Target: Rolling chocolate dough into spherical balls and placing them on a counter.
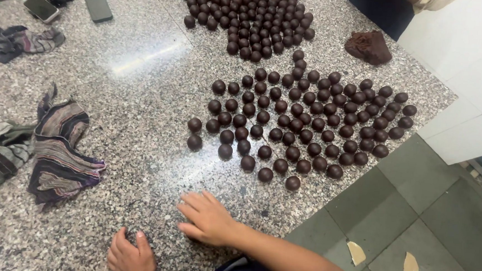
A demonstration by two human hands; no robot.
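My right hand point(208, 220) lies flat, palm down, on the speckled granite counter point(114, 105), fingers spread and pointing left. Anything under the palm is hidden. My left hand point(130, 254) is at the bottom edge with its fingers curled on the counter, and I cannot tell whether it holds anything. Just beyond my right hand, a loose cluster of several dark brown round balls point(303, 117) covers the counter. The nearest ball point(293, 183) is a short way past my fingertips. A second, denser cluster of balls point(248, 19) lies at the far side.
A lump of brown dough point(369, 47) sits at the far right corner. A striped cloth point(61, 152) lies crumpled at left and another cloth point(21, 41) farther back. Two phones point(41, 7) point(98, 7) lie at the far left. The counter's edge drops to grey floor tiles point(414, 218).
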